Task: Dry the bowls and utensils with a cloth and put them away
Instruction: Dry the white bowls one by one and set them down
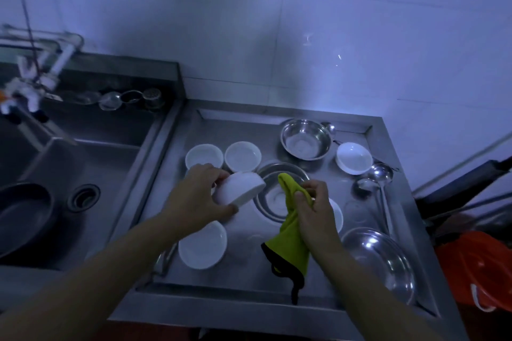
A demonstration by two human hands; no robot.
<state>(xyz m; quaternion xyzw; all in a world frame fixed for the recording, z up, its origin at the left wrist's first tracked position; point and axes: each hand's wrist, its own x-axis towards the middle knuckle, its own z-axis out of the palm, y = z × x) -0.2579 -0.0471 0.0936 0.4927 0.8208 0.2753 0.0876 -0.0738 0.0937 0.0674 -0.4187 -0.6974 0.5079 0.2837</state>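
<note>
Gleaming steel drainboard [318, 279] (dim), tiled wall [332, 36]

A stainless steel table [210, 282] with a raised rim stands against a tiled wall, just right of a sink. On it lie white bowls: two side by side at the back left [204, 156] [243, 156], one at the front left [203, 246], one at the back right [354, 158]. A steel bowl [306, 139] sits at the back, another [277, 199] in the middle, a steel dish [381, 260] at the front right. Two ladles [385, 196] lie along the right side.
</note>
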